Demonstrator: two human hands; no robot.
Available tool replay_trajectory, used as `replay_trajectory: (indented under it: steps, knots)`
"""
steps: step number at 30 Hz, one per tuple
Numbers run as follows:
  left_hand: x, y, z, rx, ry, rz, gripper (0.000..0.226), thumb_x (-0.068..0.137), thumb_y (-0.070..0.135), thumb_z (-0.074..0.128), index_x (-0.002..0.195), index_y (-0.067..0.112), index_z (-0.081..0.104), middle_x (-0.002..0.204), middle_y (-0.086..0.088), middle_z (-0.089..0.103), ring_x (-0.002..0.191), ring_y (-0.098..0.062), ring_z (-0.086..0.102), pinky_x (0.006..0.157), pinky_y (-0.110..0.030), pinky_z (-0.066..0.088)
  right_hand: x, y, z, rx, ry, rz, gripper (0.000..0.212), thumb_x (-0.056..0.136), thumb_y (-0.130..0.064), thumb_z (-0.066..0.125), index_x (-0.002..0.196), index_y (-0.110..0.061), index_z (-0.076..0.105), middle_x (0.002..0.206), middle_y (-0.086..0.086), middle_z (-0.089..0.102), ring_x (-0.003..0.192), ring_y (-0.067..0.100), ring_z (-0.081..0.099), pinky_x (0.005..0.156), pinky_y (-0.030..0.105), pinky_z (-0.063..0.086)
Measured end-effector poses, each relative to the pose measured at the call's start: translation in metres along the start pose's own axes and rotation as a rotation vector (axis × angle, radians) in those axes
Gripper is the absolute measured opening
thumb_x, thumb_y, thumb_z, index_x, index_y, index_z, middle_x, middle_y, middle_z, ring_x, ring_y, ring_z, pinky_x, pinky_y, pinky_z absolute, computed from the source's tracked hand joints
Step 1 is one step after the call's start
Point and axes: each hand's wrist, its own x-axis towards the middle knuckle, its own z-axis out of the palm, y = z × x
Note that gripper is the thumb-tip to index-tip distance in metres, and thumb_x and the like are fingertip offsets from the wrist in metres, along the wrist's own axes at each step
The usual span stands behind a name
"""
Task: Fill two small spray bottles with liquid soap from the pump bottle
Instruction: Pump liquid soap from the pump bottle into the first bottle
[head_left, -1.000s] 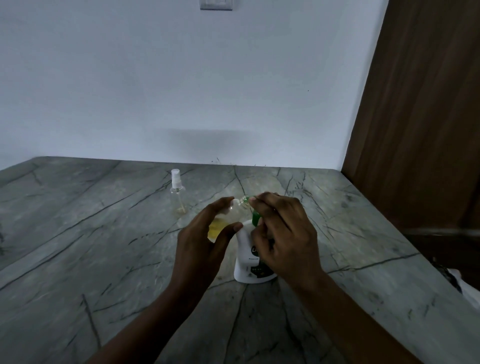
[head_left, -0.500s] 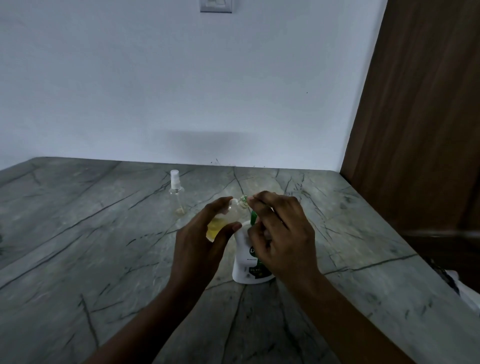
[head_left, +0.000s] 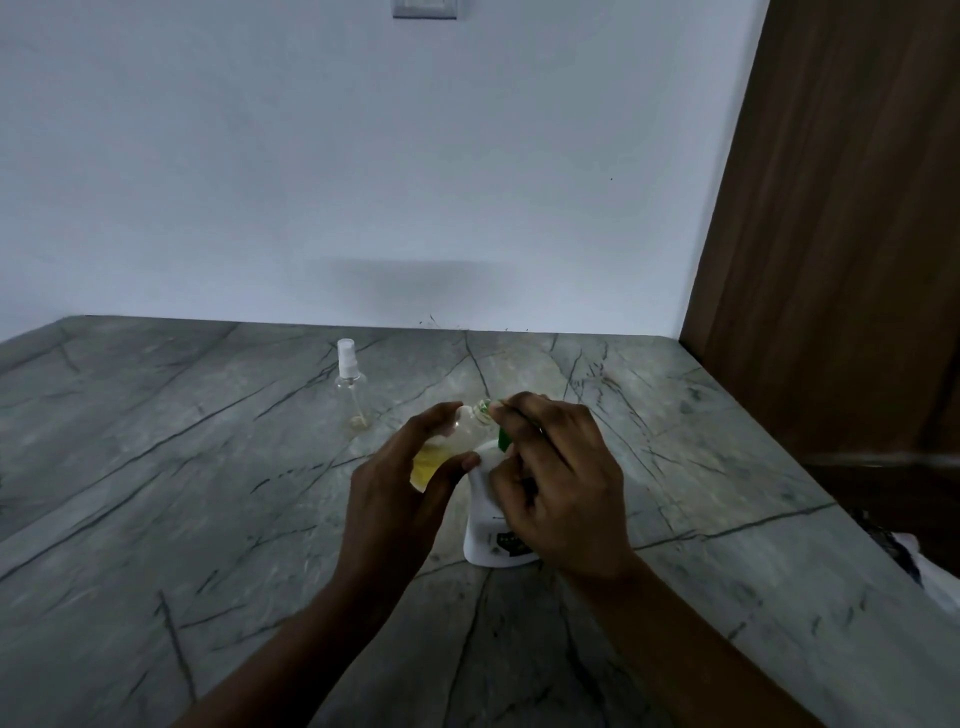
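Count: two spray bottles, one pump bottle and two hands are showing
Held spray bottle (head_left: 434, 460): one, clear, is lying tilted in the middle of the scene, just left of the pump bottle, with yellow liquid sitting in its lower part and its open neck pointing up to the right
Left hand (head_left: 397, 501): is gripping the held spray bottle between thumb and curled fingers
Pump bottle (head_left: 484, 525): one, white with a green pump, is standing upright on the countertop, near side of centre
Right hand (head_left: 558, 486): is curling its fingers over the green pump head, fingertip sitting right at the held bottle's neck
Standing spray bottle (head_left: 351, 392): one, clear with a white sprayer on top, is standing upright, farther and to the left, apart from both hands
Countertop (head_left: 156, 493): grey veined stone is carrying both standing bottles
Wall (head_left: 363, 182): is running pale along the far side, one switch plate (head_left: 425, 8) at its top
Wooden panel (head_left: 841, 234): is standing on the right
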Motion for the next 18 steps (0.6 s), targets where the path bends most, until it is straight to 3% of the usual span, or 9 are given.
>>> replay_trajectory:
  steps: [5,11,15,18]
  knots:
    - [0.0021,0.0009,0.0031,-0.030,0.012,0.011,0.044,0.075,0.040,0.060,0.117,0.031,0.051,0.105,0.027,0.054,0.095,0.020,0.051,0.077,0.000,0.039,0.0046,0.0006,-0.0029,-0.042,-0.020,-0.009,0.028,0.084,-0.009,0.051,0.101,0.004,0.070,0.101,0.015,0.067,0.098,0.020,0.052,0.081,0.022,0.044]
    - [0.0034,0.0014,0.0027,-0.035,0.029,0.018,0.043,0.075,0.033,0.064,0.117,0.030,0.052,0.105,0.018,0.059,0.094,0.018,0.052,0.077,-0.001,0.040,0.0064,0.0011,-0.0047,-0.043,-0.042,-0.006,0.031,0.086,-0.012,0.049,0.104,0.003,0.069,0.103,0.016,0.067,0.100,0.021,0.052,0.082,0.022,0.043]
    - [0.0042,0.0056,0.0011,-0.027,0.039,0.032,0.044,0.075,0.033,0.063,0.117,0.028,0.052,0.106,0.014,0.059,0.097,0.008,0.054,0.077,0.001,0.038,0.0074,-0.0002,-0.0062,-0.039,-0.045,-0.002,0.031,0.086,-0.012,0.048,0.105,0.003,0.069,0.103,0.016,0.067,0.100,0.022,0.052,0.081,0.023,0.044]
    - [0.0047,0.0080,0.0002,-0.031,0.044,0.033,0.044,0.075,0.034,0.063,0.117,0.029,0.052,0.107,0.016,0.058,0.095,0.018,0.052,0.076,0.001,0.037,0.0092,-0.0005,-0.0078,-0.037,-0.050,0.014,0.031,0.085,-0.011,0.049,0.105,0.002,0.069,0.103,0.015,0.067,0.099,0.021,0.051,0.080,0.022,0.044]
